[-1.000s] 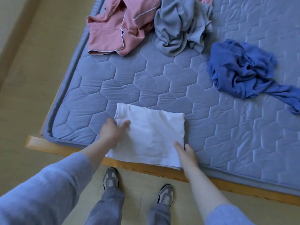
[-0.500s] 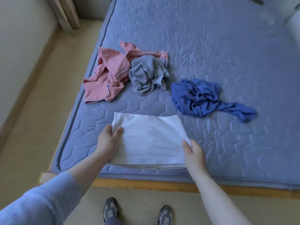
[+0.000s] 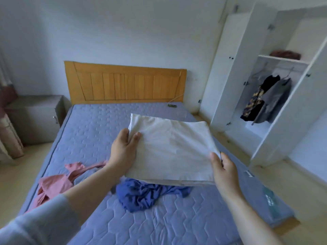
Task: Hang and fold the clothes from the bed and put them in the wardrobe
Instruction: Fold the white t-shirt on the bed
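A folded white garment (image 3: pixel 172 147) hangs flat in the air above the bed (image 3: pixel 185 218). My left hand (image 3: pixel 123 150) grips its left edge, thumb on top. My right hand (image 3: pixel 223 167) grips its near right corner. Under it on the blue quilted mattress lie a crumpled blue garment (image 3: pixel 141 195) and, to the left, a pink garment (image 3: pixel 56 183). The grey garment is hidden from view. The white wardrobe (image 3: pixel 276 96) stands open at the right, with dark clothes (image 3: pixel 265 99) on hangers inside.
A wooden headboard (image 3: pixel 123 84) backs the bed against the wall. A grey bedside cabinet (image 3: pixel 35 115) stands at the left, with a curtain beyond it. Open wardrobe doors (image 3: pixel 228 68) jut toward the bed's far right corner. Light floor runs between bed and wardrobe.
Both hands have lifted the folded white garment off the mattress. My view has swung up and right, bringing the headboard and open wardrobe into sight.
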`<state>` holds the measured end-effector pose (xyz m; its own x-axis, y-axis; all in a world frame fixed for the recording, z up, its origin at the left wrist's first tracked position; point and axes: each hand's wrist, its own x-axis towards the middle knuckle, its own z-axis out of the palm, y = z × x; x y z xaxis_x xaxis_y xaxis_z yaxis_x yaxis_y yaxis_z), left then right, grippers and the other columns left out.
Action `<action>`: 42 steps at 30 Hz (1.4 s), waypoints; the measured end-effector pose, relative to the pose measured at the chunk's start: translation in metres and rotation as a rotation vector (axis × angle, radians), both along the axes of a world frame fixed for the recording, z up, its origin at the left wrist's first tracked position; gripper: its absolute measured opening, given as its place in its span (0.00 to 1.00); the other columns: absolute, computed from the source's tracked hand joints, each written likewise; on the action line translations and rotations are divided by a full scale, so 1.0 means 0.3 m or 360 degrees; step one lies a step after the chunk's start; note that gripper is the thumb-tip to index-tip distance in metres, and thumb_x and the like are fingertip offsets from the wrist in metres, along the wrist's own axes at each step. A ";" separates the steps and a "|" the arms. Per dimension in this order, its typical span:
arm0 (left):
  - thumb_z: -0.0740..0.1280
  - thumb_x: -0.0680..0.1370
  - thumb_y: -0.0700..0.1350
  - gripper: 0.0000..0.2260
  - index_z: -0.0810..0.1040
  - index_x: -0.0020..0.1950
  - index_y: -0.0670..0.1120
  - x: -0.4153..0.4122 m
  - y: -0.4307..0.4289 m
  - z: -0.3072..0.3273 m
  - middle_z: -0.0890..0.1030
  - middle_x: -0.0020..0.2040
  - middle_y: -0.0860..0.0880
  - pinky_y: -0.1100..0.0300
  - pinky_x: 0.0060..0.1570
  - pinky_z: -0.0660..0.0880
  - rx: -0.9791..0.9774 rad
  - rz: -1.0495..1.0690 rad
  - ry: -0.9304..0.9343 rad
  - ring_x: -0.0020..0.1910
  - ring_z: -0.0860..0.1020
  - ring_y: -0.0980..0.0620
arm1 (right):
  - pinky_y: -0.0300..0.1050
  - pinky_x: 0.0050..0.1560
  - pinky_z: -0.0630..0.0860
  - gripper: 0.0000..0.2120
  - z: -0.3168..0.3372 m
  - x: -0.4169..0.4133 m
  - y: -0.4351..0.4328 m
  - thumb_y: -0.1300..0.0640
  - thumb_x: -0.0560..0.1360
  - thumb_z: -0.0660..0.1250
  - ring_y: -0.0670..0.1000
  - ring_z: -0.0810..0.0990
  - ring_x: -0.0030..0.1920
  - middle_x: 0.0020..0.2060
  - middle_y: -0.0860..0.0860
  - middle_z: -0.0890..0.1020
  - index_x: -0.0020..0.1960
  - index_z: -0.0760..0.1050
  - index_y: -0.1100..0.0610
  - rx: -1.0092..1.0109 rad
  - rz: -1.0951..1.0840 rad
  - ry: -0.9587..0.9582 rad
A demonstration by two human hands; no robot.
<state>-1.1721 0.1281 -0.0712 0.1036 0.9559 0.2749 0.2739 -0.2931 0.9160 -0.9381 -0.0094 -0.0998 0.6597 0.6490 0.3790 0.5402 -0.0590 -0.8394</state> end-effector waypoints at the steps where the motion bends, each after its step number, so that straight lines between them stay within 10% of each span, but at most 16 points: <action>1: 0.62 0.81 0.49 0.14 0.64 0.39 0.45 0.078 -0.026 0.070 0.70 0.35 0.49 0.56 0.32 0.63 0.0065 -0.0043 -0.0036 0.33 0.67 0.52 | 0.50 0.37 0.66 0.15 0.063 0.068 -0.042 0.55 0.81 0.61 0.50 0.70 0.33 0.29 0.47 0.70 0.36 0.68 0.56 0.0053 -0.0035 -0.0029; 16: 0.64 0.80 0.53 0.17 0.62 0.38 0.46 1.066 -0.333 0.545 0.65 0.34 0.51 0.58 0.32 0.63 0.0394 -0.0700 -0.0468 0.30 0.63 0.56 | 0.47 0.35 0.65 0.15 0.570 0.843 -0.611 0.52 0.81 0.59 0.52 0.69 0.33 0.34 0.63 0.74 0.46 0.73 0.63 0.0391 -0.0458 -0.0208; 22: 0.63 0.80 0.53 0.20 0.65 0.45 0.35 1.394 -0.321 0.602 0.69 0.37 0.38 0.53 0.37 0.65 0.0441 -0.0951 -0.0569 0.36 0.68 0.48 | 0.47 0.37 0.68 0.10 0.632 1.062 -0.677 0.53 0.81 0.60 0.51 0.72 0.35 0.35 0.58 0.78 0.45 0.75 0.57 0.0448 -0.0683 -0.0285; 27: 0.62 0.80 0.53 0.18 0.60 0.36 0.48 1.689 -0.318 0.643 0.64 0.26 0.57 0.63 0.27 0.60 0.0501 -0.1097 -0.0651 0.27 0.62 0.57 | 0.48 0.41 0.72 0.09 0.703 1.249 -0.727 0.52 0.81 0.61 0.55 0.79 0.41 0.39 0.56 0.82 0.47 0.76 0.55 0.0459 -0.0892 -0.0409; 31: 0.62 0.81 0.53 0.17 0.62 0.37 0.46 1.912 -0.357 0.671 0.67 0.27 0.58 0.65 0.28 0.63 0.0487 -0.1230 -0.0690 0.27 0.65 0.58 | 0.29 0.33 0.69 0.08 0.724 1.403 -0.787 0.51 0.81 0.60 0.38 0.77 0.35 0.36 0.41 0.82 0.45 0.75 0.48 0.0455 -0.1034 -0.0439; 35: 0.62 0.81 0.53 0.18 0.67 0.47 0.36 2.128 -0.432 0.677 0.74 0.41 0.34 0.45 0.39 0.72 0.0446 -0.1375 -0.0701 0.37 0.72 0.39 | 0.41 0.38 0.70 0.09 0.710 1.566 -0.869 0.48 0.81 0.58 0.38 0.77 0.37 0.36 0.41 0.80 0.48 0.75 0.49 0.0428 -0.1120 -0.0426; 42: 0.62 0.80 0.53 0.18 0.67 0.46 0.37 2.523 -0.587 0.713 0.73 0.39 0.35 0.49 0.36 0.71 0.0520 -0.1458 -0.0769 0.35 0.70 0.44 | 0.36 0.37 0.71 0.08 0.732 1.944 -1.035 0.49 0.81 0.59 0.38 0.77 0.38 0.37 0.42 0.80 0.47 0.75 0.49 0.0480 -0.1244 -0.0501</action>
